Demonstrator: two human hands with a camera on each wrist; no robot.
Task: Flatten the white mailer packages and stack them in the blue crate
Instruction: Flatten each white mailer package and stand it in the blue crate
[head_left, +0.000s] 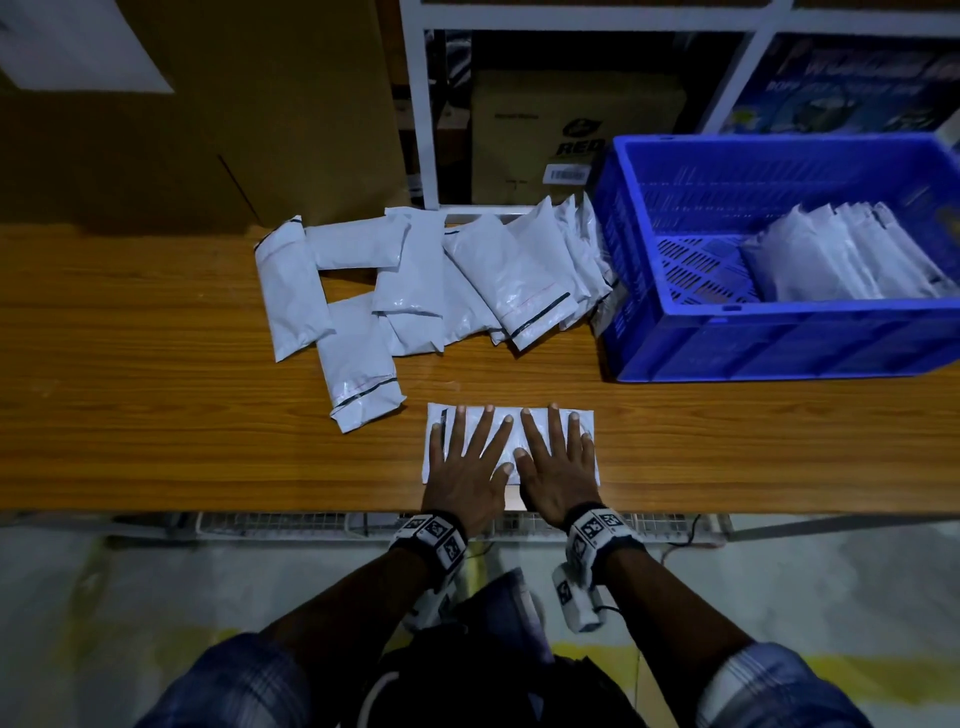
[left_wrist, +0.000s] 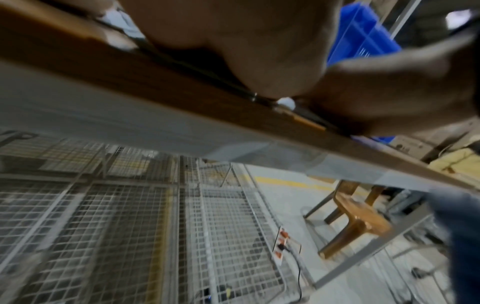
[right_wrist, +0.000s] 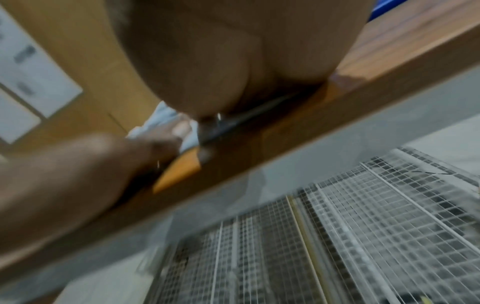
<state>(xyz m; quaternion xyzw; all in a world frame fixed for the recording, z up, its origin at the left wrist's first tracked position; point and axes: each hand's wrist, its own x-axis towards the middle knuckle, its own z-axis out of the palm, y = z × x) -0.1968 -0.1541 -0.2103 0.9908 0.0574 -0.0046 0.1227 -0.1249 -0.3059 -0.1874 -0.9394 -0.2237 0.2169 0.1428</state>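
Wood-grain table w/ blue crate, cardboard boxes behind.

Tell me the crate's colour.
Blue; the crate shows best in the head view, with white mailers inside.

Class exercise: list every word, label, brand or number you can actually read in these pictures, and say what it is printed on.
"RED": on the brown carton inside the white shelf frame.
Barcode sticker on that carton: too small to read.
Blue printed box behind the blue crate: lettering blurred, unreadable.
White label on the big cardboard box: unreadable.
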